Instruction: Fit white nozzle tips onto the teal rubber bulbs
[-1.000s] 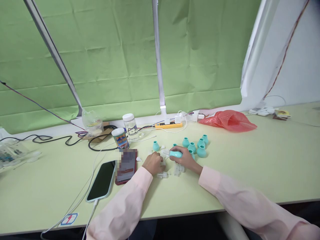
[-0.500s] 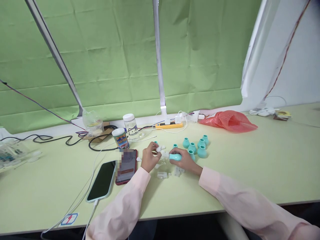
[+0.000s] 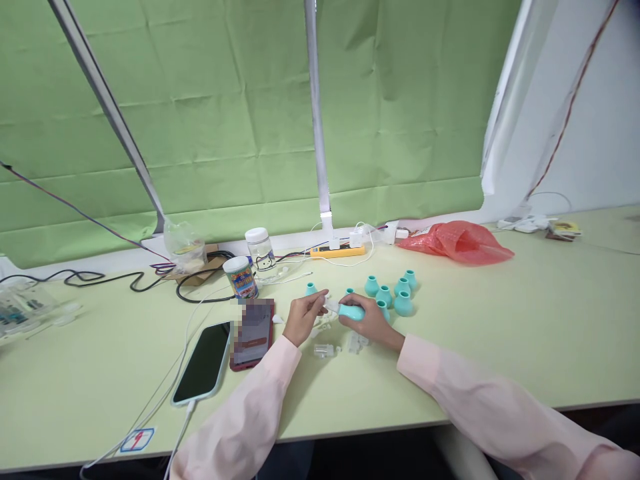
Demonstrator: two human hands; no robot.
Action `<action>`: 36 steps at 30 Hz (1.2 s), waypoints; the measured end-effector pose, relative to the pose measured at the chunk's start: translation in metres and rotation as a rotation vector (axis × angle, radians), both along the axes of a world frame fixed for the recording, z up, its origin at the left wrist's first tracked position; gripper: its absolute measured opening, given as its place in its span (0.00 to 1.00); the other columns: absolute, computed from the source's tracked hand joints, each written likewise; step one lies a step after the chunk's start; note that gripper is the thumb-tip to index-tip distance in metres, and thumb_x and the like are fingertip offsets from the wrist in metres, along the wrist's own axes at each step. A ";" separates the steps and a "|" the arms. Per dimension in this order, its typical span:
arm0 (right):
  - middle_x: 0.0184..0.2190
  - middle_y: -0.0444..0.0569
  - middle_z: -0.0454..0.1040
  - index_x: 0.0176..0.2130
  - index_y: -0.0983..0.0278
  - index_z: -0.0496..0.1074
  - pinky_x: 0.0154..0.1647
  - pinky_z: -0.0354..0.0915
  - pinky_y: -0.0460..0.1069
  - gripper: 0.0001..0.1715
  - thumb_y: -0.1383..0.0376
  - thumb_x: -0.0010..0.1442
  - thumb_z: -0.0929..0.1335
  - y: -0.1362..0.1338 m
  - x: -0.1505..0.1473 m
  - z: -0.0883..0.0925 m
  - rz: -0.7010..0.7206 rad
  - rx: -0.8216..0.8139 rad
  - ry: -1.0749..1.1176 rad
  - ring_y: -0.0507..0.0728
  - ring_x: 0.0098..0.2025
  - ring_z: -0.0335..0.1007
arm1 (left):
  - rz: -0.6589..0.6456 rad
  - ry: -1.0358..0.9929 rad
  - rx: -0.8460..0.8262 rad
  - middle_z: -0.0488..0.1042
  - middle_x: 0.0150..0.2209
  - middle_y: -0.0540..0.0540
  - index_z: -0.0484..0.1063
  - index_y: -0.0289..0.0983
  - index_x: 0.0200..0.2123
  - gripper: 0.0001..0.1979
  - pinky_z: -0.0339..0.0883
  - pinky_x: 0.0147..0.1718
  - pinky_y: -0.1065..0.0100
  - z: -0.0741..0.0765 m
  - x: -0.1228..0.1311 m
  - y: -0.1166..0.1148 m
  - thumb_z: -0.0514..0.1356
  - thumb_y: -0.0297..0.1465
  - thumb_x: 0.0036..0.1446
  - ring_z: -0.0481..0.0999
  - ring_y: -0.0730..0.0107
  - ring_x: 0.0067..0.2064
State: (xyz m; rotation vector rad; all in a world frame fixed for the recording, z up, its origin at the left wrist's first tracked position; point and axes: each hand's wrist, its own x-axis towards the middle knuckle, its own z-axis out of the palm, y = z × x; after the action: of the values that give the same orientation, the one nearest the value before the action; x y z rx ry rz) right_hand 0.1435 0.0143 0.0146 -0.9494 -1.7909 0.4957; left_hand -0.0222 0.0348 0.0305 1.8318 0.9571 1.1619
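Observation:
My right hand (image 3: 374, 320) is wrapped round a teal squeeze bulb (image 3: 352, 312), which lies on its side with its narrow end toward the left. A clear plastic piece (image 3: 331, 306) sticks out of that end. The fingers of my left hand (image 3: 303, 319) pinch at the far tip of this piece; anything smaller between them is hidden. Beyond the left fingertips stands another teal bulb (image 3: 311, 289), and several more (image 3: 384, 295) stand behind the right hand. Below the hands lie a clear plastic cylinder (image 3: 324, 351) and small clear parts (image 3: 357, 343).
Two phones lie left of my hands, one dark-screened (image 3: 204, 363), one red-cased (image 3: 254, 337). Behind them are a labelled can (image 3: 241, 277) and a clear jar (image 3: 261, 252). A yellow power strip (image 3: 338, 252) and a red plastic bag (image 3: 457, 243) lie along the back. Cables (image 3: 160, 380) cross the left side.
My left hand has moved slightly right, its fingers closing in at the clear piece's tip. The small white piece at its fingertips no longer shows separately. My right hand has stayed put with the bulb.

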 end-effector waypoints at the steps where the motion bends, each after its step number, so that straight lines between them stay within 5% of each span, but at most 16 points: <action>1: 0.27 0.45 0.68 0.32 0.65 0.65 0.32 0.60 0.47 0.11 0.66 0.43 0.65 0.000 0.000 0.000 -0.004 0.006 0.002 0.52 0.30 0.64 | -0.002 -0.015 -0.011 0.73 0.31 0.45 0.68 0.34 0.41 0.18 0.66 0.29 0.69 0.001 0.000 0.000 0.52 0.37 0.48 0.72 0.69 0.29; 7: 0.29 0.47 0.68 0.32 0.65 0.64 0.33 0.60 0.47 0.12 0.64 0.44 0.65 -0.001 -0.001 0.001 -0.027 0.022 0.027 0.53 0.31 0.64 | -0.052 -0.249 -0.133 0.73 0.31 0.45 0.48 0.38 0.52 0.32 0.67 0.29 0.66 0.012 0.003 -0.007 0.58 0.33 0.43 0.73 0.68 0.29; 11: 0.28 0.46 0.68 0.32 0.64 0.64 0.33 0.60 0.47 0.11 0.64 0.45 0.65 -0.001 -0.001 0.000 -0.051 0.030 0.013 0.53 0.31 0.64 | -0.055 -0.321 -0.270 0.74 0.29 0.42 0.61 0.33 0.38 0.20 0.66 0.31 0.65 0.016 0.004 -0.009 0.60 0.33 0.40 0.73 0.66 0.30; 14: 0.28 0.46 0.68 0.32 0.64 0.64 0.32 0.61 0.47 0.11 0.64 0.45 0.65 -0.001 0.000 0.000 -0.055 0.061 0.001 0.53 0.30 0.64 | -0.042 -0.354 -0.321 0.73 0.30 0.42 0.61 0.34 0.32 0.16 0.66 0.32 0.64 0.018 0.004 -0.009 0.61 0.32 0.38 0.73 0.64 0.31; 36: 0.31 0.49 0.70 0.36 0.63 0.64 0.34 0.62 0.49 0.13 0.65 0.46 0.63 -0.005 -0.002 -0.003 -0.153 0.324 -0.180 0.55 0.33 0.66 | -0.075 -0.518 -0.450 0.73 0.23 0.47 0.57 0.35 0.22 0.14 0.67 0.32 0.64 0.008 0.006 -0.006 0.61 0.35 0.40 0.74 0.68 0.26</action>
State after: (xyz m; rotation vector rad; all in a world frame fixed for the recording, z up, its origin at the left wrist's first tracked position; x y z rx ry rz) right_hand 0.1413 0.0092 0.0119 -0.9145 -1.8694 0.0206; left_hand -0.0161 0.0291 0.0385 1.1239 0.7592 1.1773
